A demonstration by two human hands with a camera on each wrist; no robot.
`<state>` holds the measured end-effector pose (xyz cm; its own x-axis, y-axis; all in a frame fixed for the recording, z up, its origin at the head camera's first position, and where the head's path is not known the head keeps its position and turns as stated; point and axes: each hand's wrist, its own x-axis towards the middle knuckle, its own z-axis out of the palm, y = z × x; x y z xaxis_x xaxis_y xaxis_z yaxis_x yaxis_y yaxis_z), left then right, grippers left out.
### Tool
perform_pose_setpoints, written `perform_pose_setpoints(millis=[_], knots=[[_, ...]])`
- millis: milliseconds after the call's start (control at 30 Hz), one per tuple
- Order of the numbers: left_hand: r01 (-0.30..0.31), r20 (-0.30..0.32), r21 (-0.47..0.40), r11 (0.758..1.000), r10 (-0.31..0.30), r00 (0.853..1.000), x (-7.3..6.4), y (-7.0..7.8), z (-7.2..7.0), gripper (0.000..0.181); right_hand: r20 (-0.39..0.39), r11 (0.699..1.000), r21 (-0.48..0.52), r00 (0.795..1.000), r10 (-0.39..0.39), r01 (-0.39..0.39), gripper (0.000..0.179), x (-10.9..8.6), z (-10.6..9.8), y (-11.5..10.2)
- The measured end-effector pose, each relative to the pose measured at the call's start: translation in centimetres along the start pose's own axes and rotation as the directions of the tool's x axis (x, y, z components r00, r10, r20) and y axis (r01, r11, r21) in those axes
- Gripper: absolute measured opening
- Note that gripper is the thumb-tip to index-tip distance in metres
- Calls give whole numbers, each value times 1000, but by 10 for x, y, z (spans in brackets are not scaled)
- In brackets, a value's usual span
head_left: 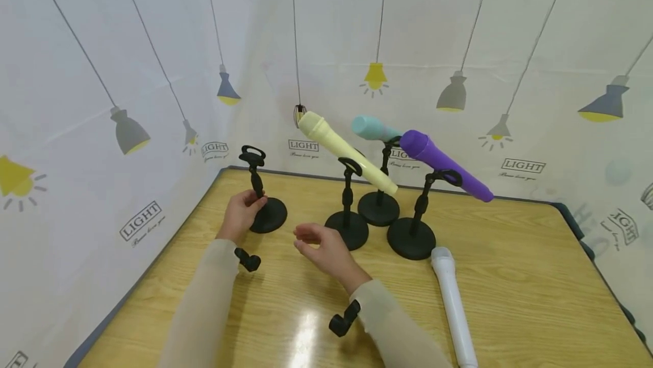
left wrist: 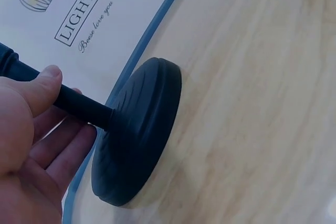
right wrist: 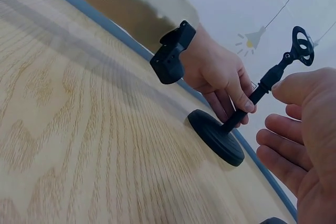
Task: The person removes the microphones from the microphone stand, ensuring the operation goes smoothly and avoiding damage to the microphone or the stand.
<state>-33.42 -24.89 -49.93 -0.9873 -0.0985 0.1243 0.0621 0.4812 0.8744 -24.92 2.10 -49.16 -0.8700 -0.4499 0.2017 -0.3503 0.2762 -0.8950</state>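
Note:
My left hand [head_left: 238, 218] pinches the pole of a black microphone stand [head_left: 270, 216] at the table's left side. The thumb lies on one side of the pole and the fingers on the other, close above the round base [left wrist: 139, 129] in the left wrist view. The holder [right wrist: 303, 45] at the stand's top carries no microphone. My right hand [head_left: 331, 252] hovers to the right of this stand, fingers loosely bent, with nothing in it. A pale yellow microphone [head_left: 352, 152] rests tilted in another black stand [head_left: 348, 231] just beyond the right hand.
Behind and to the right, a teal microphone [head_left: 374, 128] and a purple microphone [head_left: 444, 164] sit tilted in black stands. A white microphone [head_left: 454, 308] lies on the wooden table [head_left: 535, 288] at the right. A lamp-patterned backdrop [head_left: 336, 28] surrounds the table's edges.

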Motion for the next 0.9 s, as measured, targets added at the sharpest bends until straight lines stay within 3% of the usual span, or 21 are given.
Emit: perform_pose_setpoints(millis=[300, 400, 633, 767, 900], knots=[[73, -46, 11, 997, -72, 996, 6, 6, 0, 39, -5, 1000, -2, 1000, 10, -10, 35, 1, 0, -2], [86, -52, 17, 996, -85, 995, 2, 6, 0, 40, 1, 1000, -1, 1000, 10, -10, 34, 0, 1, -1], [84, -69, -62, 995, -88, 994, -12, -1, 1, 47, -5, 1000, 12, 1000, 16, -16, 36, -4, -2, 2], [94, -131, -110, 989, -109, 985, -22, -4, 3, 51, -9, 1000, 19, 1000, 3, -3, 36, -8, -2, 5], [77, -225, -135, 988, -106, 968, -31, -4, 6, 38, -26, 1000, 26, 1000, 2, -1, 35, -11, -4, 6]])
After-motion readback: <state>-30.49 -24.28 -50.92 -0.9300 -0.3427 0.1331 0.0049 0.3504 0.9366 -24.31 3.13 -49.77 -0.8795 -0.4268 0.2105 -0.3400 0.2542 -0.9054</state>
